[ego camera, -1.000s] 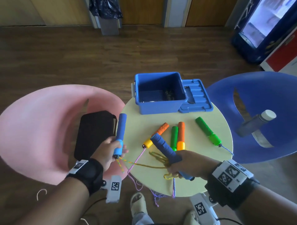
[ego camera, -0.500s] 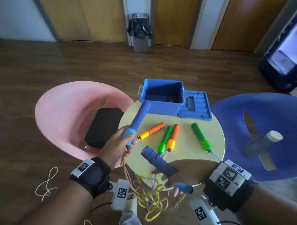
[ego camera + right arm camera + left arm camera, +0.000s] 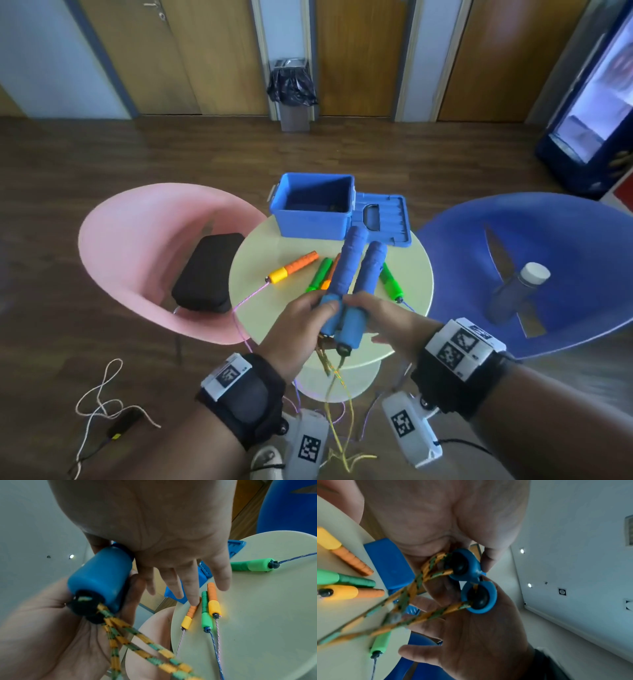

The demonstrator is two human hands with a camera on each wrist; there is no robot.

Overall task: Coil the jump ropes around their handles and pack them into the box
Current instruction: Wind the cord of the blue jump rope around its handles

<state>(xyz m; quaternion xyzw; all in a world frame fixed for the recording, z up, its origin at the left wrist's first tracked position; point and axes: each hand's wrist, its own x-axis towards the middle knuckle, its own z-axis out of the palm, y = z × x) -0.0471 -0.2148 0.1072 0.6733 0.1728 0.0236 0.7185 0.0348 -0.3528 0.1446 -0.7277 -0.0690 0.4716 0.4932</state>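
Head view is showing both hands meeting low in the centre of the frame, above the near edge of the round pale table (image 3: 407,274). The left hand (image 3: 294,337) is curling its fingers round the lower end of one blue handle (image 3: 346,270), and the right hand (image 3: 387,318) is lying against the second blue handle (image 3: 368,281) just beside it; the two handles are standing side by side, touching at their bottoms and pointing up toward the open blue box (image 3: 313,209) at the table's far side. In the right wrist view the right fingers (image 3: 190,584) are stretching out straight, released rather than clenched. A yellow-green rope (image 3: 337,404) is hanging from both handle ends down past the table edge. Behind the hands, on the table, an orange handle with a yellow cap (image 3: 293,267) is lying to the left, green and orange handles (image 3: 320,275) are partly hiding behind the blue ones, and another green handle (image 3: 392,286) is lying to the right. The blue lid (image 3: 387,219) is resting beside the box, to its right.
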